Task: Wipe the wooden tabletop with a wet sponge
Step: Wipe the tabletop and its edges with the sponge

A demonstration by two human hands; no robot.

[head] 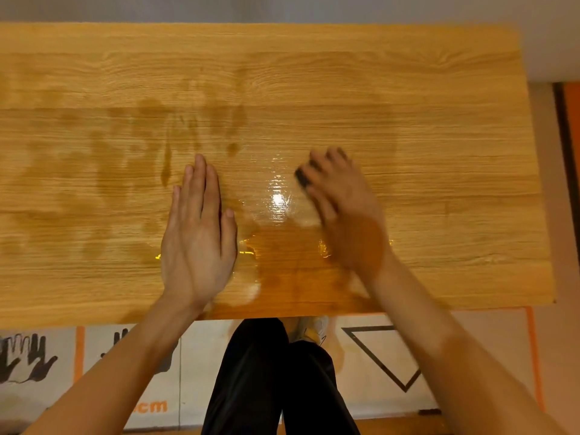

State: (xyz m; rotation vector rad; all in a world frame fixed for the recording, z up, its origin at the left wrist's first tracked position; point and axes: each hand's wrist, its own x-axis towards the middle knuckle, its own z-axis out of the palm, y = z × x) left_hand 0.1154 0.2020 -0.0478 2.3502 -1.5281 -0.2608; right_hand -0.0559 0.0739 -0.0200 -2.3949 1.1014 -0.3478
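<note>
Sponge (pixel 303 178) looks soft, light and squishy, mostly hidden under the right hand (pixel 343 202), whose grip curls over its top mid-counter (pixel 439 89). Left hand (pixel 199 233) lies flat, grasping nothing; wet wood looks slick.

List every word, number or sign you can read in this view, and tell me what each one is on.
"cm" in orange, on the floor mat below the near table edge; whatever precedes it is hidden behind the left forearm.
Signs with no text on the same mat: black hand silhouettes and a black triangle outline.
Nothing is written on the wooden tabletop.
</note>
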